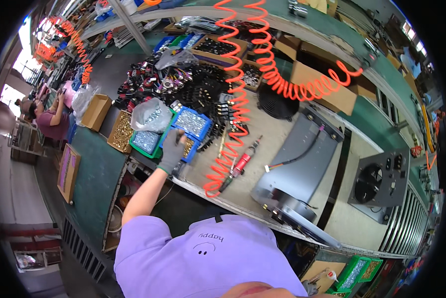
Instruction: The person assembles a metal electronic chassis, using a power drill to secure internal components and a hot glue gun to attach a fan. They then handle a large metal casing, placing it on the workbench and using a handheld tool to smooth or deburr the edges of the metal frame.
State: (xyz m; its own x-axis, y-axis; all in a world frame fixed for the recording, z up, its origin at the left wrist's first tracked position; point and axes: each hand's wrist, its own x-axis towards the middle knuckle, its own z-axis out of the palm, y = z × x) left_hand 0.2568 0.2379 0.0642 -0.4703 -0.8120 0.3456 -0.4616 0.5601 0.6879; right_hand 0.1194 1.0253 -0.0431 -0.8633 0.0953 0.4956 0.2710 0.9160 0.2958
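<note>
At the blue bin [197, 145], the gloved left hand [172, 151] reaches forward, its grip unclear.

Factory assembly workshop: coiled orange hose [309, 91], red power screwdriver [242, 163], blue fastener bin [196, 148].

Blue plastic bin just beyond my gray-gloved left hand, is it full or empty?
Not empty: small silvery pieces spread across the blue plastic bin, hiding its floor; how deep, I can't tell.

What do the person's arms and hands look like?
The left hand wears a grey glove with a green edge at the wrist. The lilac sleeve is short, leaving the forearm bare. The right hand is out of sight.
</note>
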